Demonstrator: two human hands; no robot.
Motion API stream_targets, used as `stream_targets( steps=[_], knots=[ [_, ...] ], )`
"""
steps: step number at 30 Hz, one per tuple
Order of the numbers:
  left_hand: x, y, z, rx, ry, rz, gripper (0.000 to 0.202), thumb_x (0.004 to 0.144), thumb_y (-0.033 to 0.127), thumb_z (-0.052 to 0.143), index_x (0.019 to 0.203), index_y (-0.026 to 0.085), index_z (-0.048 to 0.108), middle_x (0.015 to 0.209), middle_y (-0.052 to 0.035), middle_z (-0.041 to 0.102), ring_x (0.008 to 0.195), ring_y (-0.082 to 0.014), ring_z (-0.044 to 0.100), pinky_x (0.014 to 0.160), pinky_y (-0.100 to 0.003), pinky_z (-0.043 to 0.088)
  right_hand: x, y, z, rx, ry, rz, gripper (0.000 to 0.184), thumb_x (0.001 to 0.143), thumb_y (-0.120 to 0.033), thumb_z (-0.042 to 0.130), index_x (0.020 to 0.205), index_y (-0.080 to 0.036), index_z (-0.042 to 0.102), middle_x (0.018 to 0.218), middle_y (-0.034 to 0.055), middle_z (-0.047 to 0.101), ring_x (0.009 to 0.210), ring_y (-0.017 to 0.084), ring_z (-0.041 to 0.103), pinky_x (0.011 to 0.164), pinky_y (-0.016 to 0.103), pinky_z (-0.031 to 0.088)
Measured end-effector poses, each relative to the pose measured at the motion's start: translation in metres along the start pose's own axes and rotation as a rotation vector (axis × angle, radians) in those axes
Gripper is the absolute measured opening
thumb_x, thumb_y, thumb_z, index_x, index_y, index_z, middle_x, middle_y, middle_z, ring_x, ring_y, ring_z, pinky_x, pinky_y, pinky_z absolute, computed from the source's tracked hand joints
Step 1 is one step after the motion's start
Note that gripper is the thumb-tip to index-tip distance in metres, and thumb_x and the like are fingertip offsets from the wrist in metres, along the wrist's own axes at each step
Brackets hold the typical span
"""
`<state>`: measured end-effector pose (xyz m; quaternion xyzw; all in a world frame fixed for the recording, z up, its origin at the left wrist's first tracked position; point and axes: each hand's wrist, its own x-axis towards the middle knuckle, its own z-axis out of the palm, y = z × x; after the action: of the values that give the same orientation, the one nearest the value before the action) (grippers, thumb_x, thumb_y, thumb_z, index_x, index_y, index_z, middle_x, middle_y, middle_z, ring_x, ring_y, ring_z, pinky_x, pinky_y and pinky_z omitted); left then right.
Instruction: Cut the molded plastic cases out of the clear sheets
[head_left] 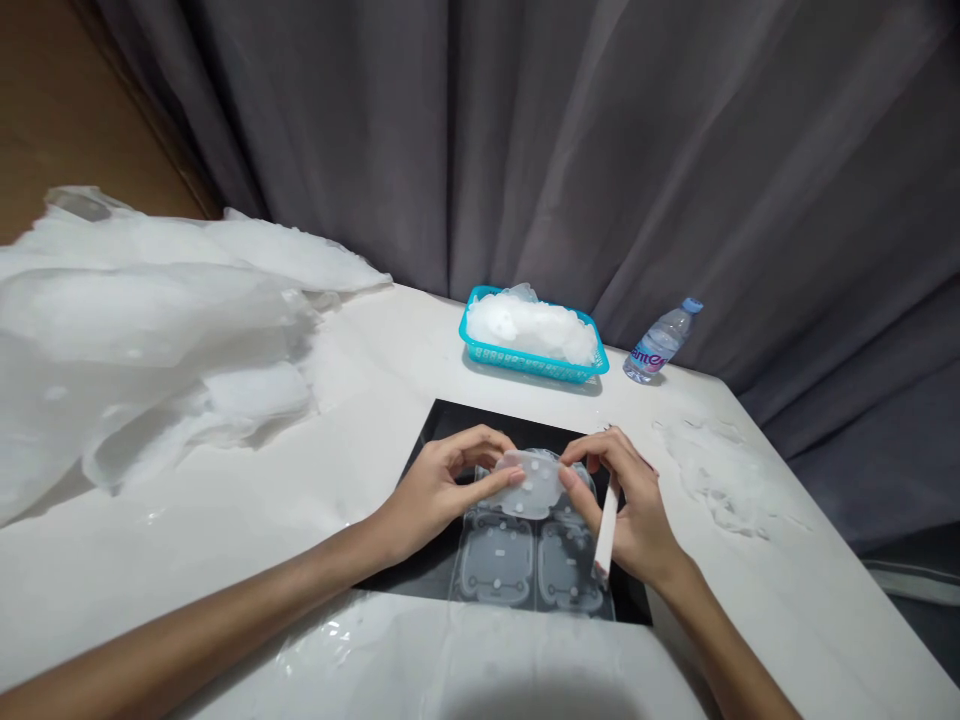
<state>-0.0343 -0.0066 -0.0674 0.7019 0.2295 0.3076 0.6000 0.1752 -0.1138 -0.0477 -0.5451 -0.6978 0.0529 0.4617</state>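
Between my two hands is a small translucent plastic piece [529,484] with rounded edges and pale dots. My left hand [457,480] pinches its left end between thumb and fingers. The right end is gripped by the thumb and forefinger of my right hand [626,500]. A slim white stick-like tool [606,530] is also tucked in my right hand, pointing down; its exact kind is unclear. Beneath the hands, a clear plastic sheet [499,565] with rounded-square moulded shapes lies on a black board [416,575]. My hands hide its upper part.
Behind the board stands a blue basket [517,362] heaped with white translucent pieces. A water bottle [664,340] is to its right. Large bundles of white plastic [157,340] fill the left side. Clear scraps [720,475] lie at right, and a grey curtain [510,140] hangs behind.
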Motion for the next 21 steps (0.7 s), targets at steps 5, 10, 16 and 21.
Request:
stream_targets(
  steps=[5, 10, 16, 21],
  knots=[
    [-0.0053, 0.002, 0.0028, 0.231, -0.047, 0.152, 0.015, 0.1, 0.032, 0.068, 0.108, 0.023, 0.076, 0.1, -0.0018, 0.073, 0.092, -0.0164, 0.067, 0.082, -0.027, 0.048, -0.0024, -0.0045, 0.0059, 0.099, -0.133, 0.071, 0.035, 0.098, -0.023, 0.069, 0.132, -0.029, 0.063, 0.102, 0.003, 0.071, 0.086, 0.02, 0.055, 0.076, 0.034, 0.048],
    [-0.008, 0.0026, 0.0021, 0.234, -0.024, 0.225, 0.011, 0.101, 0.028, 0.068, 0.1, 0.021, 0.076, 0.093, -0.0007, 0.072, 0.086, -0.0142, 0.066, 0.079, -0.025, 0.049, -0.0043, -0.0049, 0.0075, 0.148, -0.087, 0.095, 0.01, 0.1, -0.021, 0.066, 0.105, -0.027, 0.073, 0.093, 0.0016, 0.072, 0.082, 0.019, 0.056, 0.074, 0.033, 0.048],
    [-0.0063, 0.0033, 0.001, 0.229, -0.04, 0.323, 0.01, 0.102, 0.022, 0.066, 0.098, 0.019, 0.074, 0.093, -0.001, 0.072, 0.087, -0.013, 0.067, 0.081, -0.024, 0.051, -0.0056, -0.0043, 0.008, 0.171, -0.085, 0.1, 0.009, 0.098, -0.019, 0.067, 0.104, -0.025, 0.069, 0.089, 0.0002, 0.067, 0.078, 0.016, 0.057, 0.07, 0.03, 0.047],
    [-0.0091, -0.0002, 0.0016, 0.245, -0.051, 0.372, 0.008, 0.102, 0.019, 0.065, 0.101, 0.019, 0.073, 0.094, -0.0012, 0.072, 0.087, -0.0128, 0.067, 0.081, -0.023, 0.052, -0.0071, -0.0071, 0.0093, 0.136, -0.084, 0.062, 0.008, 0.098, -0.019, 0.068, 0.102, -0.025, 0.069, 0.087, -0.0006, 0.068, 0.075, 0.015, 0.056, 0.066, 0.029, 0.045]
  ],
)
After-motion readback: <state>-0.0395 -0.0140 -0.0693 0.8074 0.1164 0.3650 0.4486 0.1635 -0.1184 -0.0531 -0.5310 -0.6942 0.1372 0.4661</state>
